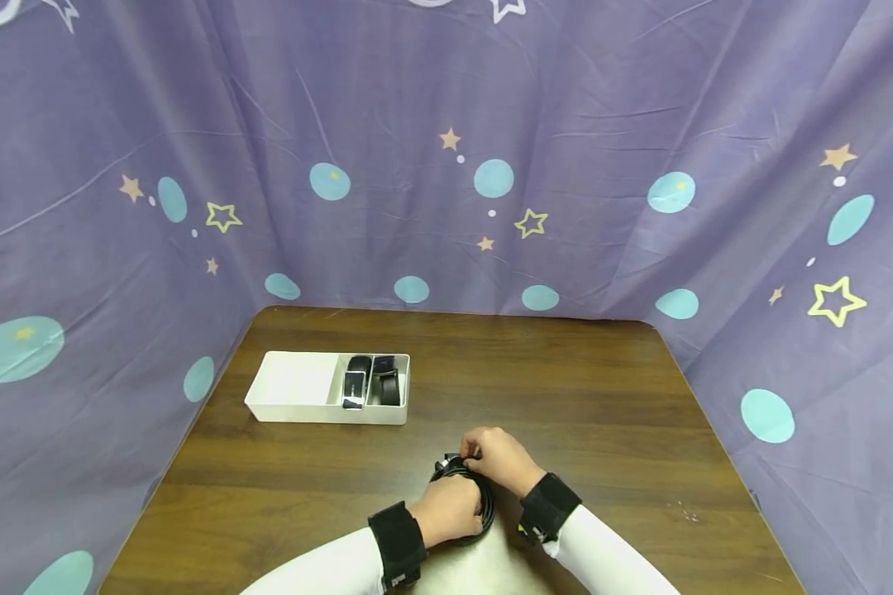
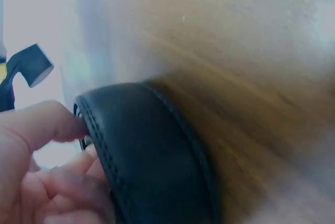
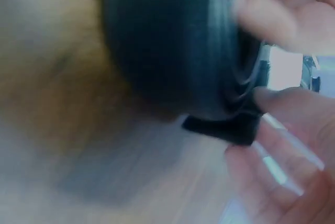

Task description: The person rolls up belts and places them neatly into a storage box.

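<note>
A black leather belt point(image 1: 489, 502), rolled into a coil, is held low over the near edge of the table. My left hand point(image 1: 449, 506) grips the coil, its thumb and fingers at the stitched edge of the belt point(image 2: 146, 145) in the left wrist view. On the far side, my right hand point(image 1: 501, 459) pinches the belt near a bit of shiny metal at the top of the coil. In the right wrist view a short black end point(image 3: 225, 129) juts from the roll point(image 3: 157, 41), between the right thumb and fingers.
A white divided box point(image 1: 320, 414) stands at the back left of the wooden table point(image 1: 551, 372). Two of its compartments hold rolled black belts, one with a silver buckle point(image 1: 354, 387), the other a dark roll point(image 1: 389, 388). A purple patterned curtain point(image 1: 417, 231) surrounds the table.
</note>
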`<action>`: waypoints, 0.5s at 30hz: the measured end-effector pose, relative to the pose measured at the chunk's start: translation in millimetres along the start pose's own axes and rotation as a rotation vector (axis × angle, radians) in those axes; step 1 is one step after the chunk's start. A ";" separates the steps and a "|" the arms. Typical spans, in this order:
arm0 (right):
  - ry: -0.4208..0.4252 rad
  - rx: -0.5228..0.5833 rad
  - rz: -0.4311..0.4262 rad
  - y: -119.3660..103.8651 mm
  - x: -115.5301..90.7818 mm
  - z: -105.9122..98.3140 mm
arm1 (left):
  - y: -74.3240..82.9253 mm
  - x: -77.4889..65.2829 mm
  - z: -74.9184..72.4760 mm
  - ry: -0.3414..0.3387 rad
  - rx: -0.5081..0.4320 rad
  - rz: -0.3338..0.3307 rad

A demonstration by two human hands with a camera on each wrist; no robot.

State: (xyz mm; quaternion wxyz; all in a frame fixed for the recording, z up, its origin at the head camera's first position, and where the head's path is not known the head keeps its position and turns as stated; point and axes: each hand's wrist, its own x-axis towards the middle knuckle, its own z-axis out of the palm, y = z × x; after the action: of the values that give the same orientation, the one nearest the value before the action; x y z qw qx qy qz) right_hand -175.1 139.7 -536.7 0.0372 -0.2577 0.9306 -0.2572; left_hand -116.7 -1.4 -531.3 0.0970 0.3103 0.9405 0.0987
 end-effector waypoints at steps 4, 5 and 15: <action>0.052 -0.124 0.068 -3.6 5.9 3.7 | 6.9 0.8 1.4 0.103 0.134 0.010; 0.077 -0.165 0.078 -2.4 7.3 6.8 | 7.4 0.7 1.6 0.118 0.159 0.030; 0.252 -0.285 0.236 64.5 4.9 -9.2 | -15.8 -14.1 4.8 0.075 0.100 0.188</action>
State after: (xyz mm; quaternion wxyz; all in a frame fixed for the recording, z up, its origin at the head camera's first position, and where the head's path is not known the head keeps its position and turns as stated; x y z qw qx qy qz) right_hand -210.9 188.8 -560.5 -0.0865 -0.1154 0.9785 -0.1471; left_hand -113.2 -21.8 -538.0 0.0363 0.3978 0.9139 0.0721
